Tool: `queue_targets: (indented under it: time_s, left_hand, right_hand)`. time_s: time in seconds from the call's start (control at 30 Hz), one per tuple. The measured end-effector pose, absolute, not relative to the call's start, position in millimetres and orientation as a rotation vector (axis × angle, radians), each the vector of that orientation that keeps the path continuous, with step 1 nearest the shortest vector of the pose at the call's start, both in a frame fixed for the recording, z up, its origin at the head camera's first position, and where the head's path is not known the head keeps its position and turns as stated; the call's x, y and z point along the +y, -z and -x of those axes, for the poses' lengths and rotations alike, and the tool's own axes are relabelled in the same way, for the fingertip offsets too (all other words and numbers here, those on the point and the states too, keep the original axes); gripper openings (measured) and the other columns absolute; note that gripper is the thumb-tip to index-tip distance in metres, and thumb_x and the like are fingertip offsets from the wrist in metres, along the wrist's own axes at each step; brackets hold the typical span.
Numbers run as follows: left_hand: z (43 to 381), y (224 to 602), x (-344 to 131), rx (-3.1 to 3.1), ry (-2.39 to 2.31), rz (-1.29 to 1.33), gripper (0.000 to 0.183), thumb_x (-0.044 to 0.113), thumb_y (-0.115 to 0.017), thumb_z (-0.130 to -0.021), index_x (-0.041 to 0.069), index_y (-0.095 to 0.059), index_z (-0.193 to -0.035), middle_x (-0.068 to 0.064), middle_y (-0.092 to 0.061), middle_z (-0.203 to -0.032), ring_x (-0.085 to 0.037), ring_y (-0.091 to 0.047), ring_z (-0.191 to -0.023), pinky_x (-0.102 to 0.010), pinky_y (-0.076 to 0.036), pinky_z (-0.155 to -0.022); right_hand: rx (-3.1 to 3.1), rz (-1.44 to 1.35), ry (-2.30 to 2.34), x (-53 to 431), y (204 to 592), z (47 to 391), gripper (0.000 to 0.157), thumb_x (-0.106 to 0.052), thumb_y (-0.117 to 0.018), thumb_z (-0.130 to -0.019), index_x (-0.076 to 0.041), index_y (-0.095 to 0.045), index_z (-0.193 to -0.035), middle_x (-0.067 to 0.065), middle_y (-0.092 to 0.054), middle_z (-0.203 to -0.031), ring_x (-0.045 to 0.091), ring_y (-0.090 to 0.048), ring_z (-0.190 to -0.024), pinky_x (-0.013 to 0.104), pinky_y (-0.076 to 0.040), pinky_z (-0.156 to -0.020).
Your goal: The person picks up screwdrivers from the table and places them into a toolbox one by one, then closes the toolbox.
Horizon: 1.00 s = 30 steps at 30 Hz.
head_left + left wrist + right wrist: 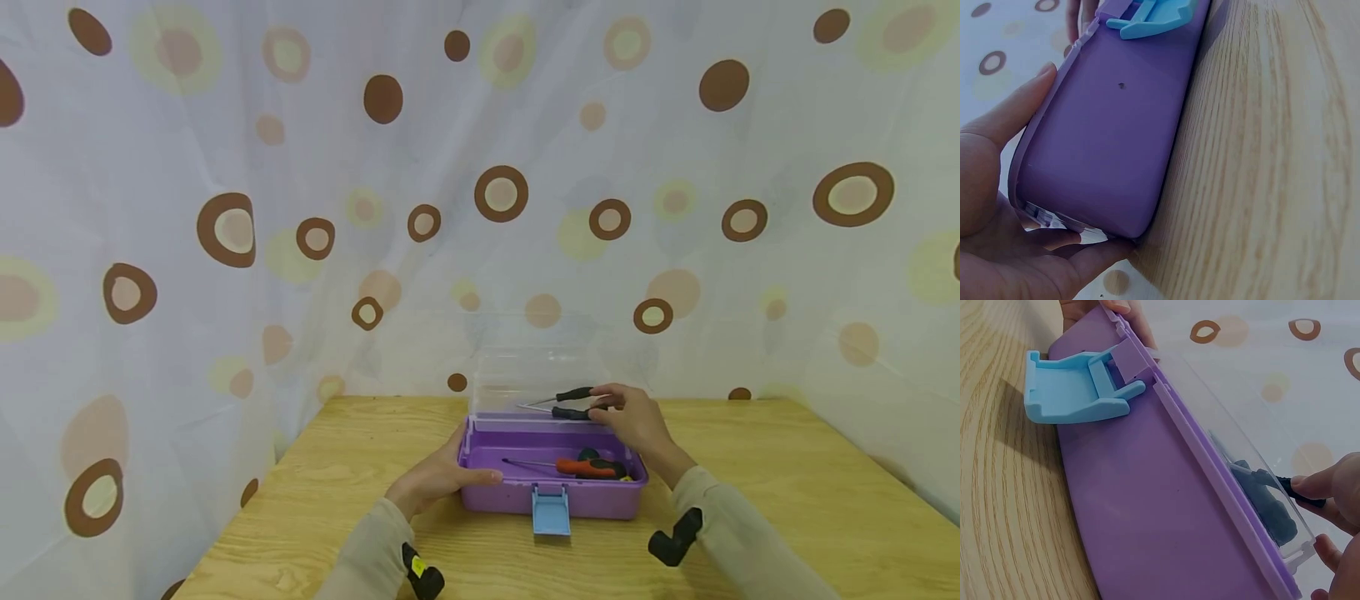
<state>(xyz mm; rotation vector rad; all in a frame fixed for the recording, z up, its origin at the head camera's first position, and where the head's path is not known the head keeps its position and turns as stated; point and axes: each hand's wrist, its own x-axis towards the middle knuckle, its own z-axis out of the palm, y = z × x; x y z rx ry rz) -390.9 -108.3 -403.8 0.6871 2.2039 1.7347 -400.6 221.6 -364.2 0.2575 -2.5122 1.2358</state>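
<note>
A purple toolbox (510, 497) stands on the table with its clear lid (540, 367) raised at the back. My left hand (442, 475) grips the box's left end, thumb along the front rim and fingers around the side. Over the right part of the box, my right hand (633, 421) pinches a black-handled screwdriver (572, 413), its thin shaft pointing left. A similar black-handled shape (574, 394) shows just above; I cannot tell whether it is a second tool or a reflection in the lid. Inside lies a red-and-black screwdriver (581, 468) beside a dark green piece (588, 454), partly hidden.
A light blue latch (551, 512) hangs down from the box's front. The wood-grain table (757, 483) reaches back to a white curtain (315, 150) with brown and yellow circles. Black wrist cameras (675, 537) sit at both sleeves.
</note>
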Motion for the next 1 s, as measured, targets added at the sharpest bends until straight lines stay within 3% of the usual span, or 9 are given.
queue_targets:
  time_s: [0.3,0.67,0.8,1.0]
  left_hand:
    - [390,405,-108,2.208,-1.736,-0.677,0.117,0.019,-0.084,-0.089,0.014,0.003,-0.166,-0.020,-0.029,-0.163,-0.041,-0.038,-0.142,-0.059,-0.020,-0.119]
    - [391,402,-108,2.229,-1.725,-0.670,0.116,0.021,-0.083,-0.090,0.015,0.004,-0.166,-0.021,-0.023,-0.165,-0.042,-0.034,-0.144,-0.060,-0.020,-0.119]
    - [392,401,-109,2.248,-1.706,-0.675,0.116,0.022,-0.083,-0.090,0.014,0.003,-0.166,-0.021,-0.026,-0.164,-0.042,-0.035,-0.143,-0.060,-0.021,-0.119]
    - [394,396,-112,2.348,-1.614,-0.692,0.110,0.027,-0.086,-0.086,0.011,-0.011,-0.166,-0.020,-0.040,-0.157,-0.039,-0.042,-0.139,-0.059,-0.028,-0.116]
  right_hand:
    - [-2.498,-0.286,-1.260,224,367,402,0.039,-0.009,-0.073,-0.096,0.001,-0.065,-0.133,0.011,-0.075,-0.108,0.047,-0.058,-0.123,0.050,-0.055,-0.089]
    - [-2.492,-0.257,-1.237,224,361,398,0.038,-0.012,-0.071,-0.099,0.000,-0.065,-0.134,0.014,-0.073,-0.115,0.046,-0.056,-0.124,0.055,-0.052,-0.094]
    - [-2.457,-0.230,-1.233,224,361,397,0.035,-0.014,-0.069,-0.100,0.000,-0.066,-0.132,0.016,-0.072,-0.118,0.045,-0.057,-0.122,0.056,-0.051,-0.096]
    - [-2.388,-0.098,-1.339,235,365,400,0.038,-0.025,-0.059,-0.107,-0.003,-0.061,-0.138,0.023,-0.062,-0.133,0.043,-0.055,-0.124,0.056,-0.048,-0.098]
